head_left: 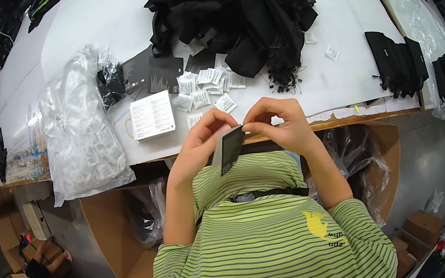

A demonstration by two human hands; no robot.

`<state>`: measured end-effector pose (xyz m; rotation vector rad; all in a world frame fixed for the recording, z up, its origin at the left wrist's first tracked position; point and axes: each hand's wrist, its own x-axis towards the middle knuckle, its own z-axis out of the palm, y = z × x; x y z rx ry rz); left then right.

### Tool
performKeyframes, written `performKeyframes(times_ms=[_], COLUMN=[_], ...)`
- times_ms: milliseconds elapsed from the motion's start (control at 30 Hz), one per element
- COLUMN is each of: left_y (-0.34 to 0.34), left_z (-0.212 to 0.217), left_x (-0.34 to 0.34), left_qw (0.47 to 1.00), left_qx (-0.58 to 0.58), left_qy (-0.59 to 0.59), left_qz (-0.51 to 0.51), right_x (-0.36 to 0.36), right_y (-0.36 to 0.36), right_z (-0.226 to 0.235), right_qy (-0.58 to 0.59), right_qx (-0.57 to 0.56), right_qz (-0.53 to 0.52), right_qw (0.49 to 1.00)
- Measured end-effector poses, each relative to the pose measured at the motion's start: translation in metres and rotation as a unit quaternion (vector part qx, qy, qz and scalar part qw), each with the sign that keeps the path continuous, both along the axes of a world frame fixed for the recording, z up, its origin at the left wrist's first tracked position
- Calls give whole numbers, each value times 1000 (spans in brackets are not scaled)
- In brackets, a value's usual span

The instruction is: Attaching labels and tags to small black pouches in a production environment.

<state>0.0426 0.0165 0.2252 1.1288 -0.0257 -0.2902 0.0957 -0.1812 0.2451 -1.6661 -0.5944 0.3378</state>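
While pinched from both sides, hangs in the air just past the near edge of the table (341, 79), over a green striped shirt. Talking here of a small dark card (231, 148), tilted, with one flat face turned up.

Held on its left side by the left hand (200, 142), with fingers curled shut around that edge. Held at its top right corner by the right hand (281, 124), with thumb and first finger squeezed tight together. Cannot tell if something tiny hides in that right pinch too.

Farther off on the table: a heap of small white packets (205, 86), just past the hands. Left of those, a stack of white printed sheets (152, 115) and some more dark cards (157, 73). Further left, a big clear plastic bag (79, 132) full of packets, hanging over the near edge. At the far side, a large pile of black bags (238, 14). At the right, a row of flat black pouches (396, 62).

Below the table, an open cardboard box (121, 236) lined with plastic.

Could go wrong like this: only a light pinch on a thin card, and nothing under it but a lap. Might slip out with a loose finger and drop down by the box. Might also bend if squeezed too hard at the corner. Could knock packets off the near edge with a careless reach.
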Motion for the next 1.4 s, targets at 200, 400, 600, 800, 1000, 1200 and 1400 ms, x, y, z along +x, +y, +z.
performKeyframes(times_ms=[200, 400, 600, 800, 1000, 1200, 1400], left_y=[-1, -11, -22, -28, -26, -26, -12], left_z=[-7, -2, 5, 5, 1, 17, 30], left_x=[4, 13, 46, 170, 236, 205, 137], left_qw=[994, 992, 986, 863, 709, 721, 867], left_qx=[39, 78, 146, 397, 591, 488, 419], left_qy=[21, -20, -78, -254, -290, -386, -229], left_qz=[-101, -100, -31, 183, 253, 304, 145], right_x=[1, 4, 12, 15, 5, 12, 34], right_y=[-3, -16, -27, -38, -45, -46, -26], right_z=[-5, -12, -17, -25, -24, -30, -33], right_qy=[51, 154, 298, 256, 251, 208, 119], right_qx=[-12, 43, 72, 140, 115, 94, 92], right_qz=[47, 62, 40, -6, -18, -185, -249], right_qw=[998, 985, 951, 956, 961, 956, 957])
